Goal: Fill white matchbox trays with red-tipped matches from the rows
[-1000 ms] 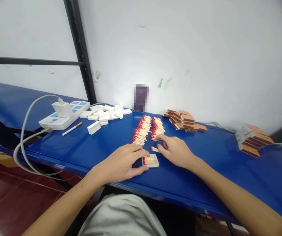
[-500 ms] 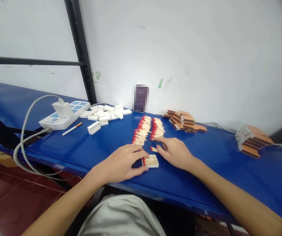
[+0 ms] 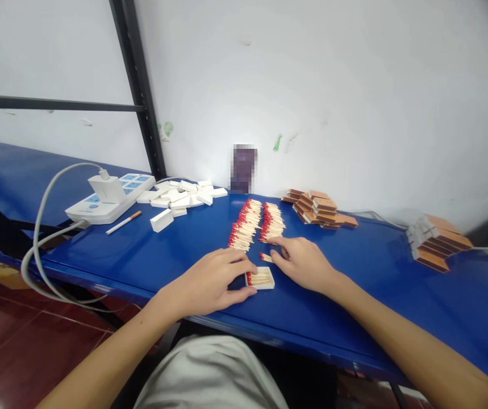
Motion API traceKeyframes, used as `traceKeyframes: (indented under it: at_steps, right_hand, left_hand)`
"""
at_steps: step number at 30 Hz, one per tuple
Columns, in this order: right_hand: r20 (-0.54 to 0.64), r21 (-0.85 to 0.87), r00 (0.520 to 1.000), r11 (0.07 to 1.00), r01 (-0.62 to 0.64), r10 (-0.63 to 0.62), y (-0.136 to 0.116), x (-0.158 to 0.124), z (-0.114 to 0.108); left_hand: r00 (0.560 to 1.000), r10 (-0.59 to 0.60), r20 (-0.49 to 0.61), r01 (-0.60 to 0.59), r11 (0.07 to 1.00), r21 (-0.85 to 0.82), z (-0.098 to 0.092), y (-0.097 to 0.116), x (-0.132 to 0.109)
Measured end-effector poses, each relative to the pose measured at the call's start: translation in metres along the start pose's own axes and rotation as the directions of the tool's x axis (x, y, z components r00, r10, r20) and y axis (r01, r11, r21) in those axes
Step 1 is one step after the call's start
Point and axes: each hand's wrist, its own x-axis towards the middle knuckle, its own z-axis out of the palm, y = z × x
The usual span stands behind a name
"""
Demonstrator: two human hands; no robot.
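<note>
A small white matchbox tray (image 3: 271,271) with several red-headed matches (image 3: 259,279) in it rests near the table's front edge. My left hand (image 3: 213,284) grips its left end, thumb on the near side and fingers on the far side. My right hand (image 3: 303,262) is low over the table, its index fingertip touching the near end of the right-hand row of matches (image 3: 272,222). A few separate matches (image 3: 265,257) poke out at its thumb, their other ends hidden by the hand. Left of that row lies a longer row of matches (image 3: 246,225).
White trays (image 3: 179,199) are heaped at the back left, near a cigarette (image 3: 123,222) and a power strip (image 3: 99,210) with looping cables. Brown matchbox sleeves (image 3: 318,209) are piled at the back right, with another stack (image 3: 437,241) farther right. A black shelf post (image 3: 139,85) rises at left.
The view shifts very slightly. Both hands, the tray and the matches keep their places.
</note>
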Motion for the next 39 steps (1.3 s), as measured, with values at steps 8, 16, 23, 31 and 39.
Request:
traceKeyframes:
  at_steps: [8, 16, 23, 31, 39]
  right_hand:
    - [0.014, -0.008, 1.000, 1.000, 0.023, -0.023, 0.0019, -0.0005, 0.0004]
    - [-0.006, 0.028, 1.000, 0.999, 0.020, -0.020, 0.0006, -0.0004, -0.0028]
    - [-0.031, 0.026, 0.999, 0.999, 0.023, -0.022, 0.0026, -0.0003, -0.0005]
    - [-0.032, 0.174, 0.999, 0.984, 0.020, -0.015, 0.0088, 0.0035, 0.0051]
    - [-0.039, 0.200, 0.999, 0.979, 0.043, -0.036, 0.0094, 0.0035, 0.0059]
  left_hand:
    - [1.000, -0.005, 0.011, 0.005, 1.000, 0.003, -0.0006, 0.0001, -0.0004]
    - [1.000, -0.009, 0.020, 0.010, 1.000, -0.003, 0.0005, -0.0007, 0.0004]
    - [1.000, -0.003, 0.004, 0.003, 1.000, -0.004, 0.0011, -0.0009, 0.0007]
    - [1.000, -0.005, 0.007, 0.005, 1.000, -0.008, 0.0012, -0.0011, -0.0005]
    - [1.000, -0.003, 0.011, 0.003, 1.000, -0.002, 0.0015, -0.0016, 0.0003]
